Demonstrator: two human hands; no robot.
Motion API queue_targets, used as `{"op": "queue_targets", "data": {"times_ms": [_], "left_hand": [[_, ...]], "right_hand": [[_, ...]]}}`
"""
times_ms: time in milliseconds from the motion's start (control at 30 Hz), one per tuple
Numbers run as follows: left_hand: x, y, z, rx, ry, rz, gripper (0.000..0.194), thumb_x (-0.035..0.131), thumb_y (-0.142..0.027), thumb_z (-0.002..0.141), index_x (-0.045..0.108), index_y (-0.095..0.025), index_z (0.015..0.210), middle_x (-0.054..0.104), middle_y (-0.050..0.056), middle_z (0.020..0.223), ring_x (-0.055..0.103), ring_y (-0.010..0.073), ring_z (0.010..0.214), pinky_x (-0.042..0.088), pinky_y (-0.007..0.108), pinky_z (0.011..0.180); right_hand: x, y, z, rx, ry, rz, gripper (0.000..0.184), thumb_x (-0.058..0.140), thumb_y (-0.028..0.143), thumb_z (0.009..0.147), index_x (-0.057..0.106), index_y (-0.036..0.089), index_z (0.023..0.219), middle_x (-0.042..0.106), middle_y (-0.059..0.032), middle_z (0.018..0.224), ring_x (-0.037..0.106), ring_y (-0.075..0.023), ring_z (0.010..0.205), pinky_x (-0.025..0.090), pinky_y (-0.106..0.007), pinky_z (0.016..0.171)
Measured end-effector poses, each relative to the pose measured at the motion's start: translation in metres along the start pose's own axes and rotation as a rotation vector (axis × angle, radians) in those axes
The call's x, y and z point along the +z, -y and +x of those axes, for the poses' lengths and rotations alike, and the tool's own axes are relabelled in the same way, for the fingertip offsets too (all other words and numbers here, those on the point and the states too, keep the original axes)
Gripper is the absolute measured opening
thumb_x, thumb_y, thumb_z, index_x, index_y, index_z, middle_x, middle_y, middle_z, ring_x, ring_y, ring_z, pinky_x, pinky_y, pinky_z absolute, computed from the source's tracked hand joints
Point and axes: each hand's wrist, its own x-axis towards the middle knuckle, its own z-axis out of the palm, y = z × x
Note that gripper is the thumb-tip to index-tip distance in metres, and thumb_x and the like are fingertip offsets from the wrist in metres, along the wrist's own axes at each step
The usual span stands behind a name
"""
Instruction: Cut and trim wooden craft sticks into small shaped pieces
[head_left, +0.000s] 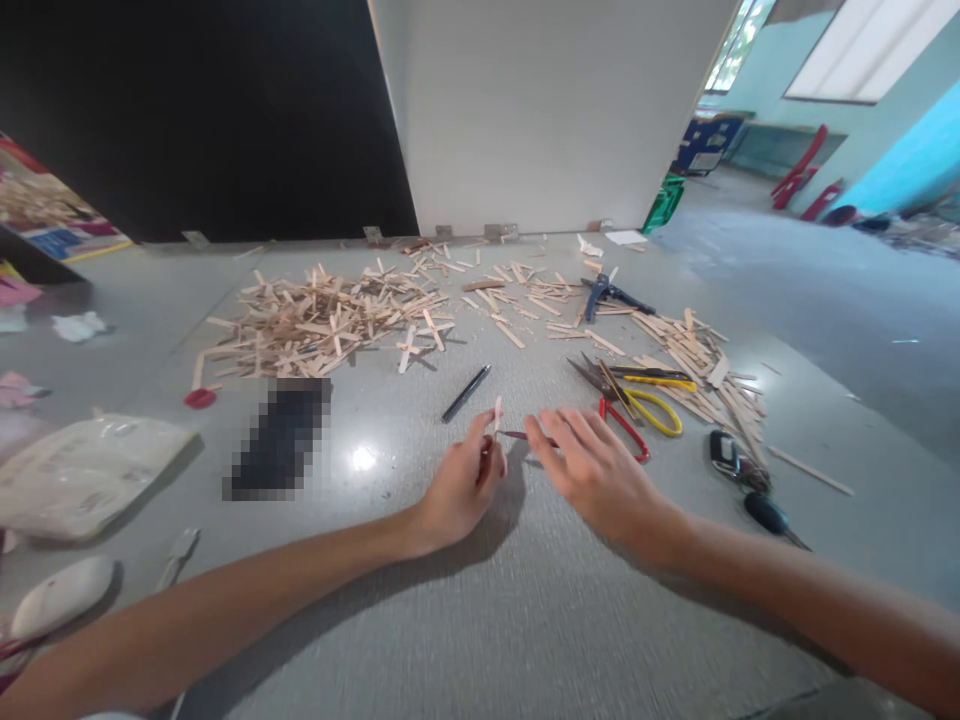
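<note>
My left hand (465, 480) is closed in a pinch, and a small pale wooden stick piece (498, 408) stands up from between its fingertips. Over the table to its right, my right hand (581, 455) is closed round a thin, dark reddish pointed tool (514, 434); most of it is hidden under the fingers, so its kind does not show. The tool's tip reaches the stick piece or comes very near it. Just beyond my left hand lies a black pen (466, 394). Beside my right hand are scissors (626, 420) with one red and one yellow handle.
Loose wooden sticks (322, 320) form a heap at the back left, with another pile (694, 370) on the right. Pliers (604, 295), a key fob (725, 455), a pixelated dark object (277, 440), a plastic packet (97, 470) and a white mouse (64, 597) surround the work area.
</note>
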Motion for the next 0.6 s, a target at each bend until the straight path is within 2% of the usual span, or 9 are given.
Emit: {"op": "queue_targets", "data": {"times_ms": [67,100,133,200,300,367,467,533,600], "left_hand": [[0.0,0.0,0.006,-0.039,-0.051,-0.025,0.039,0.052,-0.037,0.098,0.053,-0.019,0.133,0.059,-0.006,0.066,0.053,0.0138,0.055,0.041,0.026,0.06],[0.0,0.0,0.01,-0.056,-0.071,-0.039,0.038,0.051,-0.036,0.099,0.053,-0.018,0.132,0.059,-0.006,0.065,0.053,0.0137,0.054,0.041,0.026,0.059],[0.0,0.0,0.014,-0.068,-0.082,-0.051,0.036,0.05,-0.035,0.099,0.054,-0.017,0.131,0.059,-0.007,0.064,0.052,0.0132,0.053,0.04,0.025,0.058],[0.001,-0.002,0.025,-0.088,-0.09,-0.079,0.033,0.048,-0.033,0.101,0.054,-0.017,0.128,0.058,-0.007,0.063,0.046,0.0113,0.046,0.038,0.024,0.053],[0.003,-0.008,0.043,-0.112,-0.092,-0.121,0.028,0.048,-0.033,0.102,0.054,-0.017,0.125,0.059,-0.007,0.062,0.043,0.0098,0.042,0.035,0.022,0.048],[0.005,-0.016,0.053,-0.113,-0.09,-0.144,0.028,0.05,-0.033,0.102,0.054,-0.017,0.124,0.06,-0.007,0.063,0.044,0.0097,0.041,0.034,0.022,0.047],[0.007,-0.028,0.063,-0.103,-0.086,-0.168,0.028,0.052,-0.031,0.101,0.054,-0.017,0.125,0.062,-0.008,0.063,0.045,0.0092,0.04,0.034,0.021,0.047],[0.008,-0.034,0.067,-0.101,-0.083,-0.181,0.027,0.053,-0.029,0.1,0.054,-0.017,0.124,0.062,-0.008,0.062,0.044,0.0088,0.039,0.034,0.021,0.047],[0.008,-0.037,0.069,-0.103,-0.08,-0.196,0.025,0.054,-0.027,0.099,0.054,-0.017,0.121,0.061,-0.009,0.06,0.044,0.0086,0.037,0.034,0.021,0.046]], "right_hand": [[-0.002,0.014,0.0,-0.15,-0.226,0.098,0.032,0.043,0.003,0.107,0.071,0.008,0.121,0.077,-0.0152,0.107,0.068,-0.0268,0.097,0.052,-0.041,0.086],[-0.002,0.024,0.001,-0.259,-0.27,0.19,0.026,0.046,0.006,0.108,0.072,0.009,0.111,0.076,-0.0112,0.098,0.067,-0.0245,0.089,0.052,-0.04,0.082],[-0.003,0.036,0.004,-0.366,-0.224,0.321,0.021,0.052,0.01,0.108,0.072,0.012,0.103,0.074,-0.0069,0.09,0.065,-0.0219,0.082,0.051,-0.037,0.077],[-0.004,0.064,0.015,-0.569,-0.042,0.525,0.011,0.065,0.018,0.105,0.073,0.016,0.098,0.074,-0.0021,0.093,0.065,-0.0181,0.082,0.051,-0.032,0.074],[-0.007,0.106,0.043,-0.802,-0.02,0.6,0.022,0.063,0.035,0.11,0.076,0.017,0.114,0.078,-0.0011,0.11,0.069,-0.0154,0.096,0.053,-0.026,0.083],[-0.011,0.129,0.066,-0.871,-0.054,0.574,0.037,0.053,0.045,0.114,0.074,0.018,0.129,0.079,-0.0022,0.125,0.07,-0.014,0.105,0.054,-0.024,0.087],[-0.015,0.153,0.096,-0.818,-0.064,0.489,0.047,0.049,0.047,0.115,0.064,0.018,0.149,0.074,-0.0047,0.143,0.072,-0.0149,0.115,0.057,-0.026,0.089],[-0.015,0.164,0.11,-0.85,-0.007,0.471,0.043,0.042,0.04,0.118,0.068,0.02,0.146,0.077,-0.0048,0.138,0.073,-0.0152,0.118,0.058,-0.026,0.09],[-0.014,0.173,0.118,-0.91,-0.003,0.452,0.041,0.041,0.029,0.117,0.08,0.027,0.127,0.082,-0.0034,0.128,0.074,-0.0179,0.122,0.058,-0.03,0.093]]}}
